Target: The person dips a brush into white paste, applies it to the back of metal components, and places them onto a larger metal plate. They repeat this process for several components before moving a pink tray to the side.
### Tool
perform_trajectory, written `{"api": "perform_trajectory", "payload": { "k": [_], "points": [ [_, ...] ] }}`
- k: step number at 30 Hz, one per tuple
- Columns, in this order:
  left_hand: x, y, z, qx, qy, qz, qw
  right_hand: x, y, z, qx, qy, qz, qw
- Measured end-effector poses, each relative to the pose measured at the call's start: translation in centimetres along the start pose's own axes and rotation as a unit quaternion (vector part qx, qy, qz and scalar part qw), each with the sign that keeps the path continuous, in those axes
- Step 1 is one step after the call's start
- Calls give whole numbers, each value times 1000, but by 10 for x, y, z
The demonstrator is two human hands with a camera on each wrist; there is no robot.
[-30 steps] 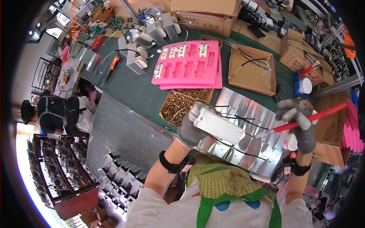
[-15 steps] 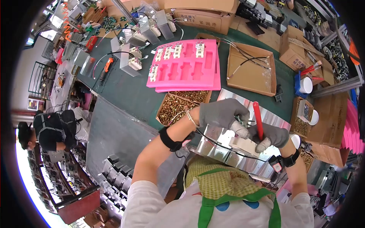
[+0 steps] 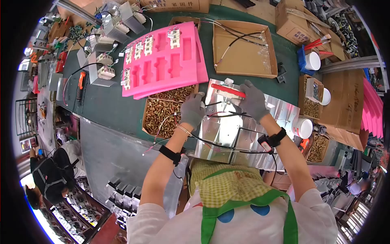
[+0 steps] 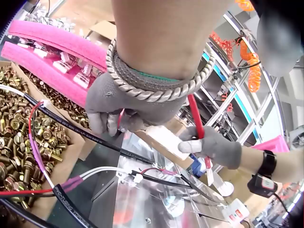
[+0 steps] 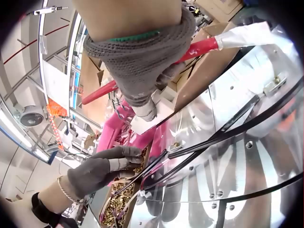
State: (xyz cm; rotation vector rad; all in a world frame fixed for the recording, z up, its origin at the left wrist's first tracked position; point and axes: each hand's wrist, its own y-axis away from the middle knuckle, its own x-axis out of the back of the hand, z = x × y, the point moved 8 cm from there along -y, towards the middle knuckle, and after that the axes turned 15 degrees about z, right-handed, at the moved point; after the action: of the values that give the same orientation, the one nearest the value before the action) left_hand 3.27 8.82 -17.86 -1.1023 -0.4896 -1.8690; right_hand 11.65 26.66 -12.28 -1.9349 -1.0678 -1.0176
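My gloved right hand (image 3: pixel 252 101) holds a red-handled tool (image 3: pixel 228 90) with a pale flat end (image 5: pixel 244 36). The same hand's fingers also grip a white rectangular block (image 5: pixel 164 102), just above the far edge of the shiny metal plates (image 3: pixel 219 138). My left hand (image 3: pixel 193 109), also gloved, is to the left of the block, between it and the box of bolts. Its fingers (image 5: pixel 124 164) reach out fairly straight with nothing visible in them. Black cables (image 3: pixel 219 145) cross the plates beneath both hands.
Brass-coloured bolts fill a cardboard box (image 3: pixel 144 118) at left. Behind it, pink foam trays (image 3: pixel 162 83) bear white parts. A shallow carton (image 3: pixel 239 44) with cables lies at the back. White tubs (image 3: pixel 302 128) and a tall carton (image 3: pixel 341 93) stand at right. Another person (image 3: pixel 48 175) is at far left.
A second ago my left hand held the white block and the right the tool. The hands then met over the plates. Now the block is in my right hand at the far edge; the left has drawn away leftward.
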Motion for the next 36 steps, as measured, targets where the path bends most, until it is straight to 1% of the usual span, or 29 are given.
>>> {"api": "perform_trajectory", "payload": {
  "k": [1, 2, 5, 9, 11, 14, 16, 18, 20, 21, 22, 23, 24, 25, 26, 27, 28, 29, 30, 31, 32, 33, 34, 35, 36],
  "points": [
    [-4, 1, 0, -4, -20, -8, 1000, -5, -3, 1, -1, 9, -3, 1000],
    [-1, 1, 2, -18, -6, 24, 1000, -12, -5, 2, -2, 17, -6, 1000],
    [7, -3, 1, -22, 6, 44, 999, -22, -5, 7, 3, 18, -10, 1000],
    [12, -5, 0, -22, 13, 45, 999, -26, -4, 10, 16, 19, -23, 999],
    [20, -4, 0, -25, 28, 58, 998, -30, -1, 14, 3, 38, -40, 998],
    [61, -22, 20, 58, 109, 39, 992, -32, -3, 13, -4, 57, -42, 998],
    [108, -56, 17, 37, 126, 198, 971, -34, -1, 16, -14, 66, -58, 996],
    [142, -102, 0, 53, 128, 330, 934, -13, -4, 4, -12, 59, -36, 998],
    [128, -160, -52, 147, 88, 282, 944, 12, -3, -4, -9, 58, 1, 998],
    [105, -191, -75, 219, 144, 192, 946, 33, -2, -6, -23, 33, 44, 998],
    [87, -214, -90, 286, 196, 100, 933, 54, 0, -9, -35, 5, 88, 996],
    [73, -220, -85, 390, 260, 22, 883, 71, 4, -6, -48, -28, 87, 995],
    [38, -259, -117, 299, 217, -40, 928, 93, 4, -10, -57, -52, 108, 991],
    [63, -237, -74, 365, 326, -55, 870, 112, 9, -7, -59, -91, 137, 985],
    [46, -246, -80, 394, 399, -63, 825, 135, 11, -9, -74, -80, 166, 980],
    [33, -258, -85, 376, 369, -103, 844, 156, 15, -10, -25, -39, 195, 980],
    [32, -256, -80, 411, 372, -82, 828, 170, 21, 0, -109, -74, 189, 973],
    [31, -250, -74, 444, 376, -63, 811, 181, 33, 21, -156, -97, 205, 961],
    [17, -252, -81, 409, 411, -63, 812, 201, 40, 21, -117, -37, 234, 964],
    [8, -251, -90, 373, 443, -61, 813, 208, 58, 55, -197, -72, 232, 950],
    [27, -242, -90, 330, 408, 17, 851, 219, 71, 73, -217, -91, 233, 944],
    [45, -223, -82, 282, 366, 93, 882, 229, 85, 93, -190, -90, 271, 939],
    [53, -205, -72, 268, 453, 141, 839, 233, 104, 121, -261, -143, 277, 914],
    [59, -187, -64, 250, 535, 186, 785, 242, 110, 119, -291, -140, 260, 910],
    [57, -172, -62, 205, 534, 186, 799, 251, 116, 118, -321, -137, 242, 905]
  ]
}}
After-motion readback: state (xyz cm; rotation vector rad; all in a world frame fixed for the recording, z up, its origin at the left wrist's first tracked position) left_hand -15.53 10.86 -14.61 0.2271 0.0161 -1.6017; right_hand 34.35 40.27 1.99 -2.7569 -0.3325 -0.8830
